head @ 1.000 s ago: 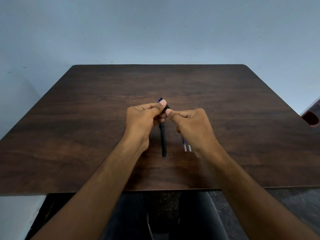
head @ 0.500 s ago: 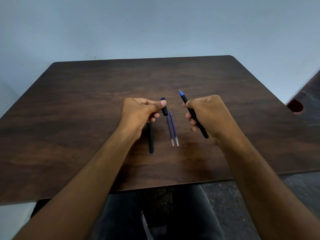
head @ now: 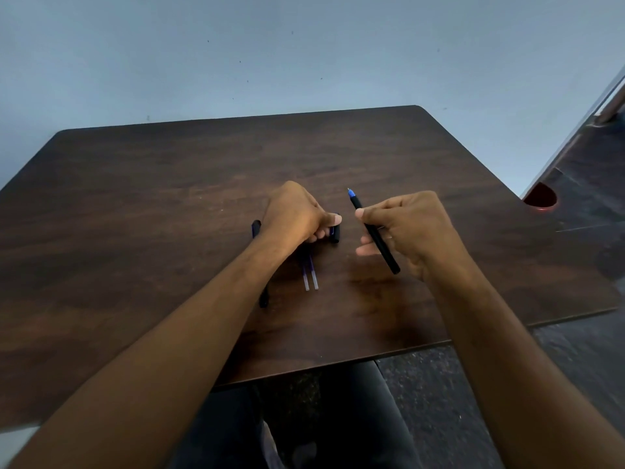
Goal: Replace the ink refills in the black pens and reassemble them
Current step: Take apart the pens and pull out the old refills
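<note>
A person seated at a dark wood-grain table (head: 135,214) holds an uncapped black pen (head: 373,231) in the right hand (head: 416,231), the barrel running on a diagonal from its blue tip, raised and pointing away toward the far left, down to its blunt black end nearest the viewer at the right; the fingers are curled closed round the middle of the barrel, with the thumb pressed along its left side, so both ends stick out of the fist and the pen is clear of the tabletop. The left hand (head: 297,214) rests knuckles-up on the table, closed on a short black cap (head: 334,233) that stands out just below the thumb, its long axis pointing roughly toward and away from the viewer. Two thin blue ink refills (head: 310,274) lie side by side on the table just below that hand, parallel, their pale clear ends toward the viewer and their far ends hidden under the fingers. A second black pen (head: 256,228) lies flat on the table further left, lengthwise toward the viewer, its middle covered by the left forearm. No brand or lettering can be read on any pen
</note>
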